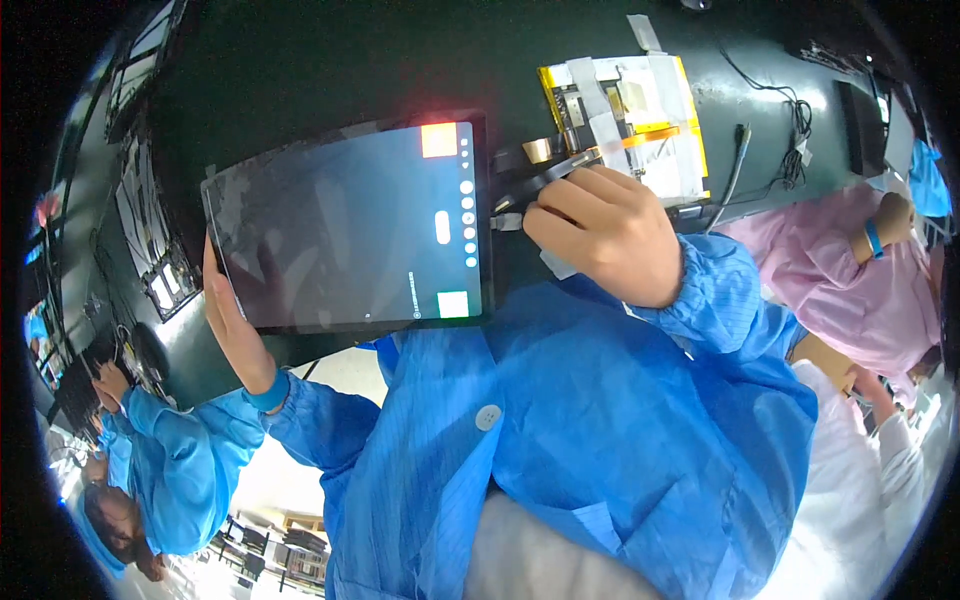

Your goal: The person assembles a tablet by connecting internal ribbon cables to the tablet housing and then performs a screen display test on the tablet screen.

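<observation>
A tablet-sized display panel (pixel 340 230) is lit, with a dark grey picture, a column of round icons and an orange square near its right side. My left hand (pixel 235 325) grips the panel's left edge, some of its fingers hidden behind it. At the right edge, my right hand (pixel 605 230) is closed, its fingertips at a small grey plug (pixel 507 222) beside the panel. A dark, narrow curved strip (pixel 545 180) runs from the panel's edge past these fingers toward a taped board assembly (pixel 655 95) with a battery pack, white tape and yellow edging.
Loose cables (pixel 795 140) and a grey cable with a plug (pixel 741 150) lie on the dark green table (pixel 330 60) at the right. Frames and panels (pixel 150 220) stand along the left. Co-workers in blue (pixel 190 440) and pink (pixel 830 265) sit on either side.
</observation>
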### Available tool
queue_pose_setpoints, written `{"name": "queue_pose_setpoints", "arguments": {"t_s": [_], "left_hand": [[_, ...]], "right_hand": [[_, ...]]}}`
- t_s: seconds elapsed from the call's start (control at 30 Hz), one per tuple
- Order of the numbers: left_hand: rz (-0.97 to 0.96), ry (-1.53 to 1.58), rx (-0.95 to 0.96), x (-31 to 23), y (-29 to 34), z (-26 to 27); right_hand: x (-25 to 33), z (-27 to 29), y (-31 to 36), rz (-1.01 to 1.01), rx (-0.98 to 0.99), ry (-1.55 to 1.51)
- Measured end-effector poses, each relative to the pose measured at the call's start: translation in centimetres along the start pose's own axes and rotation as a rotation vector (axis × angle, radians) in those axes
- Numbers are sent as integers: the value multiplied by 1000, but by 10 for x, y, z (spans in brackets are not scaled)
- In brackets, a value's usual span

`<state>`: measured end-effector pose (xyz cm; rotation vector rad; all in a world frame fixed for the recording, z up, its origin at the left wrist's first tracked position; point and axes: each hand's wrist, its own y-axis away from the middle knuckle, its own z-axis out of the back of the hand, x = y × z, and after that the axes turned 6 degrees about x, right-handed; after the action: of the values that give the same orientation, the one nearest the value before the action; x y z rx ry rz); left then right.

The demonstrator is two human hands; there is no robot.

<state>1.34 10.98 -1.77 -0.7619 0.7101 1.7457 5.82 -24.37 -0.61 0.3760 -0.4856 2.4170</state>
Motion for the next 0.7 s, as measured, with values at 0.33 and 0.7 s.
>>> {"name": "queue_pose_setpoints", "arguments": {"t_s": [0.33,0.7], "left_hand": [[-16,101,55,6,1,8],[-259,147,-301,6,19,13]], "right_hand": [[8,1,-7,47,14,115],[-173,103,-25,-351,-98,460]]}}
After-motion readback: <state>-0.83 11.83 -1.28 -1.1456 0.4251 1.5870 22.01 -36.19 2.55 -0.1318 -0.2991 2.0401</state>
